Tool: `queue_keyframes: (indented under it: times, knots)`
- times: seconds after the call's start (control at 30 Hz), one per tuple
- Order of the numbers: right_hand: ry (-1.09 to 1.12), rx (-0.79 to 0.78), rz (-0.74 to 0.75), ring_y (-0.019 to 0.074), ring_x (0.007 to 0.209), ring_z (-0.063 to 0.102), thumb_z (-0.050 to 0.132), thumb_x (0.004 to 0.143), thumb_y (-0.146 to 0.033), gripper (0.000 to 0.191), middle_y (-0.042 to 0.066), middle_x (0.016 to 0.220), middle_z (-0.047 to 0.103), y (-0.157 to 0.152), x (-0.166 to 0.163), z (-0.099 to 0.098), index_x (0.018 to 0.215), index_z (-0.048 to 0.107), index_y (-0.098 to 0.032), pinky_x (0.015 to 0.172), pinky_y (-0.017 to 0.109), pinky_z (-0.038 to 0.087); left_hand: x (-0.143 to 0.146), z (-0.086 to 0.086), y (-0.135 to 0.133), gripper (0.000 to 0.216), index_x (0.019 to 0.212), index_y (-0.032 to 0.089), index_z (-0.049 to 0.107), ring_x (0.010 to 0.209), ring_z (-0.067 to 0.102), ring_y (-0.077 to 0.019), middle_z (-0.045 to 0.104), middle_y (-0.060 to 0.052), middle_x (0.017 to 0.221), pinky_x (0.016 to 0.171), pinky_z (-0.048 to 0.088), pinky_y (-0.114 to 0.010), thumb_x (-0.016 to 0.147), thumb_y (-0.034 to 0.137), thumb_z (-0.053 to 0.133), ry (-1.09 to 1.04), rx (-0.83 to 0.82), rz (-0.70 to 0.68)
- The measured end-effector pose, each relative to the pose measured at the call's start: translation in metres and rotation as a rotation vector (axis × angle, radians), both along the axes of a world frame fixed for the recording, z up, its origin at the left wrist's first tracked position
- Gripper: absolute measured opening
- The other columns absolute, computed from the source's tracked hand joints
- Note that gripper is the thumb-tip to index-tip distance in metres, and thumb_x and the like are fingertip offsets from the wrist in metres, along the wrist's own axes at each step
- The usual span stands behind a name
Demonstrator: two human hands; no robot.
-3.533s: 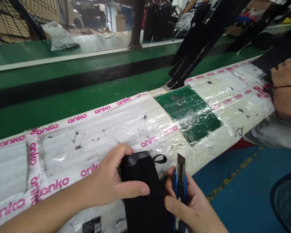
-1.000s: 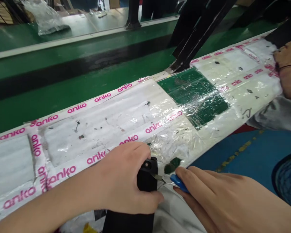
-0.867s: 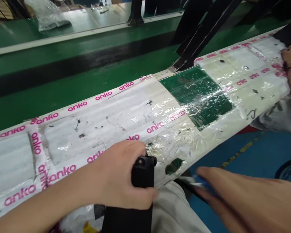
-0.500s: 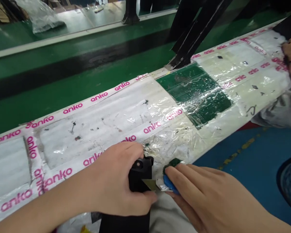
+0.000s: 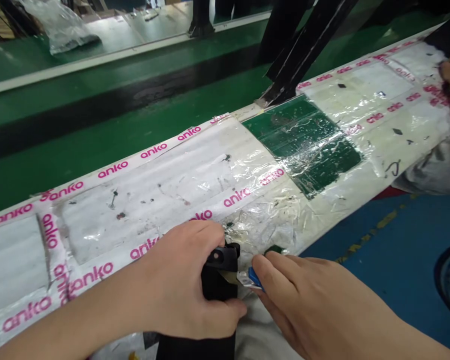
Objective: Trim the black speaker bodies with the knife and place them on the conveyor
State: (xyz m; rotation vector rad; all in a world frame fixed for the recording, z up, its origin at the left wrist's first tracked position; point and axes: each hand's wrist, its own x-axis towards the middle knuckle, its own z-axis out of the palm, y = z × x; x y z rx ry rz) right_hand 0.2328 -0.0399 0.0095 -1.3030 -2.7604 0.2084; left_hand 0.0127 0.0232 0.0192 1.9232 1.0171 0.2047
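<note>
While the left hand [image 5: 180,285] clamps a black pouch [image 5: 210,300] at the desk [image 5: 135,190] edge, the right hand [image 5: 311,295] grips a blue knife [image 5: 253,277], blade touching the pouch top, cutting seemingly unfinished.

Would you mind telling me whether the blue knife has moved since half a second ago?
Barely: against the green patch at the bench edge, the blue knife sits about where it was, its blade against the black case.
</note>
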Motion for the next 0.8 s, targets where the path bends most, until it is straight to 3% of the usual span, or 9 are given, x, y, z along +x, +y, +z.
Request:
queue_keyframes:
  times: [0.27,0.43,0.5,0.57,0.67,0.73,0.8]
  knots:
    - [0.014,-0.164,-0.016,0.0238,0.04,0.061,0.045,0.095,-0.011,0.015,-0.002,0.064,0.061,0.011,-0.001,-0.004,0.095,0.043,-0.026,0.041,0.035,0.019,0.004,0.003,-0.002,0.036,0.071,0.026,0.033,0.06,0.041,-0.0164,0.045,0.003,0.07,0.054,0.03,-0.029,0.067,0.028,0.068,0.017,0.086,-0.008]
    - [0.067,-0.203,0.025,0.0212,0.047,0.063,0.046,0.102,-0.016,0.011,-0.003,0.067,0.065,0.019,0.011,0.015,0.097,0.047,-0.025,0.043,0.035,0.032,0.0,0.004,-0.001,0.037,0.071,0.025,0.034,0.06,0.044,-0.0168,0.048,0.003,0.07,0.055,0.031,-0.03,0.071,0.035,0.07,0.067,0.076,-0.036]
    - [0.22,-0.215,-0.081,0.0195,0.056,0.067,0.04,0.108,-0.02,0.012,-0.002,0.074,0.068,0.017,0.021,0.023,0.105,0.05,-0.025,0.048,0.031,0.044,-0.002,0.008,-0.002,0.036,0.071,0.025,0.036,0.061,0.046,-0.0176,0.05,0.002,0.071,0.055,0.033,-0.03,0.074,0.039,0.069,0.125,0.072,-0.024]
    - [0.451,-0.279,-0.278,0.0172,0.061,0.067,0.038,0.111,-0.026,0.017,-0.003,0.077,0.067,0.009,0.025,0.026,0.107,0.054,-0.028,0.054,0.027,0.051,-0.004,0.014,-0.004,0.036,0.072,0.025,0.039,0.062,0.049,-0.0201,0.053,0.001,0.072,0.054,0.034,-0.031,0.076,0.046,0.068,0.227,0.102,0.037]
    - [0.775,-0.523,-0.507,0.018,0.06,0.063,0.057,0.103,-0.043,0.013,-0.003,0.077,0.065,-0.009,0.013,0.019,0.1,0.059,-0.03,0.052,0.028,0.054,-0.011,0.023,-0.006,0.035,0.078,0.024,0.048,0.068,0.057,-0.0256,0.06,-0.004,0.079,0.054,0.04,-0.035,0.079,0.055,0.065,0.338,0.101,0.081]
    - [0.91,-0.736,-0.608,0.0201,0.064,0.064,0.077,0.084,-0.045,0.031,-0.003,0.079,0.066,-0.021,-0.006,0.01,0.104,0.06,-0.031,0.054,0.03,0.054,-0.021,0.027,-0.005,0.04,0.103,0.023,0.061,0.084,0.066,-0.0304,0.069,-0.008,0.1,0.063,0.052,-0.039,0.078,0.053,0.071,0.299,0.029,0.03]
    - [0.936,-0.848,-0.747,0.0199,0.066,0.06,0.085,0.07,-0.041,0.044,-0.003,0.077,0.062,-0.029,-0.024,0.0,0.105,0.06,-0.031,0.054,0.029,0.05,-0.033,0.027,0.0,0.075,0.143,0.031,0.051,0.113,0.068,-0.0353,0.065,-0.008,0.137,0.085,0.059,-0.044,0.075,0.048,0.078,0.227,-0.029,0.0]
